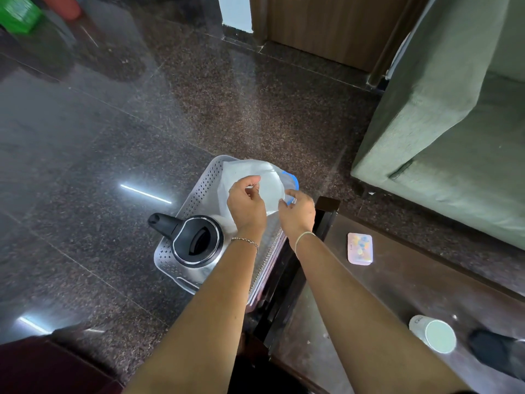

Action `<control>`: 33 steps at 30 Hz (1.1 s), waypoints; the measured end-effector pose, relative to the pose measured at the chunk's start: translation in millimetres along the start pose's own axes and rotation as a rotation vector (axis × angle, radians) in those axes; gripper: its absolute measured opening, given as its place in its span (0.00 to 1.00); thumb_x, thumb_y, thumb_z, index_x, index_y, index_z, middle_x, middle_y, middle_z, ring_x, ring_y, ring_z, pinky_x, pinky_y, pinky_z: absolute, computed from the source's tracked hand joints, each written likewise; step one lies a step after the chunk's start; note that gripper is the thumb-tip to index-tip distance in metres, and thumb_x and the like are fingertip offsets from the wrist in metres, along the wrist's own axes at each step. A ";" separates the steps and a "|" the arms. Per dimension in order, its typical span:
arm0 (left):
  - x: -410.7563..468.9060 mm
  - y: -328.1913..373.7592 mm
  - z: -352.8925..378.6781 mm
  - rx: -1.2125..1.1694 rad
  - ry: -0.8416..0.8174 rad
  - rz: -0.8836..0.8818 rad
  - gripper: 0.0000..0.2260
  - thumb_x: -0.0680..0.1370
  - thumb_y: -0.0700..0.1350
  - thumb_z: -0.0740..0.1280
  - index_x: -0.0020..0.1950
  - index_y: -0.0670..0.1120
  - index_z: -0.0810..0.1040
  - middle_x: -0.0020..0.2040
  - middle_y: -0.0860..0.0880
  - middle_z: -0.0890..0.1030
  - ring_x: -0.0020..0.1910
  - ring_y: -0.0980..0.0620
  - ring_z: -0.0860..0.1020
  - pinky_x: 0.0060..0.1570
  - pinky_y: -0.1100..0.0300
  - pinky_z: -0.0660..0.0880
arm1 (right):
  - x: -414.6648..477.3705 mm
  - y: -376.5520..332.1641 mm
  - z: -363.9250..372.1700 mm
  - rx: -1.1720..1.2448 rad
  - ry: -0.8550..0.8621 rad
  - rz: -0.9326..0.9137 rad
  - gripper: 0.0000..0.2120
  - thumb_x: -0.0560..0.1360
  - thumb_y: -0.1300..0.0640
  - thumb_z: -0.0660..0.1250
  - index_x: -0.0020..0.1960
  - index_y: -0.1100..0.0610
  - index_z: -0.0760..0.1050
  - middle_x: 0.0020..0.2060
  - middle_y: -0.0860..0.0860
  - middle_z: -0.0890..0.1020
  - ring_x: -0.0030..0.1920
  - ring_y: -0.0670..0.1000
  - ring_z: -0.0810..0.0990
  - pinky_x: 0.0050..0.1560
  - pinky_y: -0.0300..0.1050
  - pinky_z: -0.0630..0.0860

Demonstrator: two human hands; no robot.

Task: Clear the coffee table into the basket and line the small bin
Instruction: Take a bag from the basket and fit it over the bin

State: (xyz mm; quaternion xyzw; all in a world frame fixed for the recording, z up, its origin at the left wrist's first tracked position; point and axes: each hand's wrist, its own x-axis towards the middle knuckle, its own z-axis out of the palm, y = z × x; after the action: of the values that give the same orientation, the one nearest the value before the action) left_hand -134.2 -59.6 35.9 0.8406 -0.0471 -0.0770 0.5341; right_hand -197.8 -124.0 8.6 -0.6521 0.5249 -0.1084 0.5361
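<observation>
Forearms (216, 294) lead to left hand (245, 204) and right hand (298, 213), both pinching a white plastic bag (255, 172), the basket (196, 194) beneath them. Rubbing its edge apart should open it.

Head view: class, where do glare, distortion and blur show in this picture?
In the head view, light streaks glare on the polished floor; wide-angle distortion bows the sofa edge; the green crate at top left is blurred; the white bag, held by the left hand and right hand, looks washed out.
</observation>
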 end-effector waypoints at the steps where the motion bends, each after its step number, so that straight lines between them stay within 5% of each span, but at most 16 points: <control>1: -0.7 5.6 -2.0 -0.007 -0.011 0.010 0.09 0.76 0.33 0.65 0.51 0.42 0.82 0.47 0.51 0.83 0.42 0.55 0.77 0.44 0.72 0.72 | -2.7 -3.9 -3.9 0.045 0.002 0.033 0.15 0.74 0.59 0.67 0.61 0.52 0.76 0.60 0.54 0.75 0.53 0.52 0.79 0.56 0.48 0.77; 4: -3.8 23.6 -8.1 -0.062 -0.064 -0.001 0.09 0.76 0.34 0.65 0.51 0.42 0.82 0.46 0.54 0.81 0.43 0.56 0.78 0.44 0.73 0.72 | -10.9 -16.2 -18.1 0.196 0.005 0.126 0.16 0.76 0.59 0.65 0.63 0.50 0.75 0.60 0.53 0.77 0.51 0.50 0.79 0.48 0.42 0.75; 8: -10.4 45.3 -21.2 -0.128 -0.150 -0.013 0.09 0.75 0.35 0.67 0.49 0.47 0.82 0.45 0.56 0.81 0.43 0.60 0.79 0.44 0.74 0.73 | -22.5 -31.8 -44.8 0.265 0.032 0.154 0.19 0.77 0.60 0.62 0.67 0.53 0.73 0.60 0.52 0.79 0.55 0.51 0.79 0.58 0.46 0.77; 14: -24.3 68.1 -45.7 -0.163 -0.213 -0.017 0.09 0.72 0.41 0.73 0.39 0.56 0.81 0.41 0.55 0.83 0.44 0.49 0.83 0.48 0.53 0.80 | -52.1 -48.8 -78.1 0.242 0.090 -0.003 0.17 0.78 0.62 0.60 0.66 0.55 0.75 0.59 0.50 0.80 0.59 0.50 0.78 0.61 0.42 0.74; 19: -40.9 86.8 -72.5 -0.099 -0.310 0.121 0.12 0.71 0.36 0.72 0.36 0.54 0.78 0.39 0.56 0.80 0.36 0.50 0.80 0.37 0.62 0.74 | -84.1 -59.7 -94.5 0.106 0.126 -0.144 0.21 0.77 0.64 0.58 0.67 0.50 0.75 0.50 0.48 0.78 0.49 0.49 0.75 0.59 0.44 0.74; 24: -55.8 109.5 -106.9 0.160 -0.552 0.353 0.20 0.71 0.34 0.63 0.54 0.54 0.82 0.53 0.59 0.75 0.52 0.55 0.74 0.47 0.66 0.70 | -124.5 -76.9 -107.9 0.012 0.122 -0.256 0.16 0.79 0.58 0.61 0.64 0.47 0.77 0.48 0.45 0.79 0.44 0.45 0.76 0.42 0.31 0.71; 26: -60.3 118.3 -120.2 0.205 -0.620 0.376 0.24 0.72 0.35 0.64 0.65 0.53 0.77 0.63 0.53 0.74 0.61 0.53 0.73 0.57 0.60 0.71 | -143.4 -84.0 -113.1 -0.054 0.132 -0.296 0.17 0.79 0.60 0.60 0.64 0.47 0.77 0.50 0.44 0.80 0.46 0.45 0.77 0.38 0.25 0.68; 29: -67.1 128.2 -138.4 0.252 -0.725 0.372 0.31 0.72 0.37 0.65 0.74 0.55 0.65 0.74 0.51 0.66 0.71 0.51 0.67 0.66 0.52 0.70 | -169.2 -92.6 -119.8 -0.088 0.140 -0.333 0.15 0.79 0.58 0.62 0.63 0.48 0.78 0.54 0.46 0.82 0.49 0.47 0.80 0.43 0.31 0.71; 33: -79.8 137.8 -160.5 0.300 -0.817 0.399 0.37 0.72 0.39 0.66 0.77 0.58 0.56 0.73 0.49 0.68 0.56 0.48 0.77 0.54 0.51 0.76 | -200.2 -99.7 -128.0 -0.147 0.144 -0.396 0.13 0.79 0.57 0.63 0.61 0.49 0.80 0.57 0.45 0.82 0.53 0.45 0.80 0.50 0.35 0.72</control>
State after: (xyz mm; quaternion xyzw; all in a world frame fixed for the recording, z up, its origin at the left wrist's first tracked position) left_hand -183.5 37.6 234.0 0.7840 -0.4240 -0.2895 0.3489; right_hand -316.4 -51.1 225.4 -0.7705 0.4301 -0.2195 0.4162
